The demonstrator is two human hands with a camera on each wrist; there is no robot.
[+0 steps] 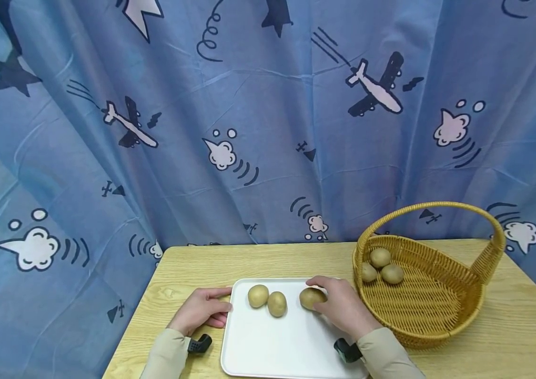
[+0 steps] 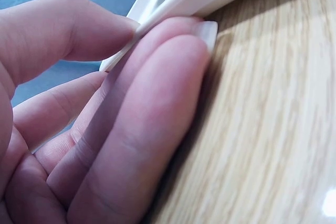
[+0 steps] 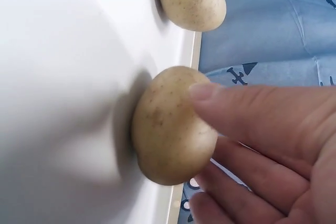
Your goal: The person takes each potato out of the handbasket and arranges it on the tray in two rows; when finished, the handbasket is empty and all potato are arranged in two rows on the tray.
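A white tray (image 1: 268,347) lies on the table, with two potatoes (image 1: 258,296) side by side near its far left. My left hand (image 1: 203,310) pinches the tray's left rim, the thumb on top and the fingers against the outer side, as the left wrist view shows. Toward the tray's far right, my right hand (image 1: 343,308) grips a third potato (image 3: 170,129) between thumb and fingers. This potato is close over the white surface, its shadow beside it in the right wrist view. Another potato (image 3: 194,1) shows beyond it there.
Right of the tray stands a wicker basket (image 1: 426,310) with a tall arched handle (image 1: 431,205). Three potatoes (image 1: 392,273) sit in its far left part. The wooden table (image 1: 192,263) ends at a blue patterned curtain (image 1: 268,105) behind.
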